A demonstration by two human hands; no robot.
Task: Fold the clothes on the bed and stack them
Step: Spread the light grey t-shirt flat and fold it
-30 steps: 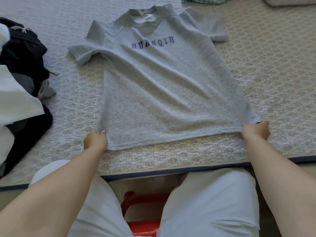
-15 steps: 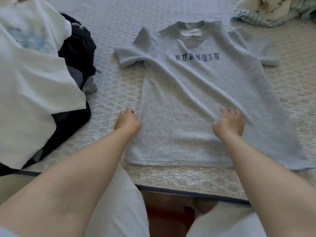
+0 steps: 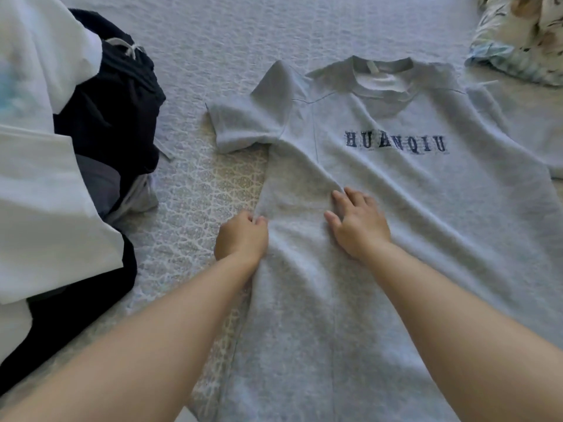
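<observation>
Clothes (image 3: 61,178) sit piled at nine o'clock, unfolded. My left hand (image 3: 240,237) pinches the grey shirt's (image 3: 396,223) side edge; my right hand (image 3: 358,225) presses flat at centre, fingers spread (no fold made yet). Patterned bed cover (image 3: 207,184) underneath, pillow (image 3: 524,35) at two o'clock.

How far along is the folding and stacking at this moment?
Early. Done: the grey short-sleeved T-shirt lies spread face up on the quilted bed cover. In hand: the left hand pinches its side edge, and the right hand presses flat on the fabric beside it; no fold is made yet. Left: the jumbled white and black clothes remain unfolded; no stack is visible.
</observation>
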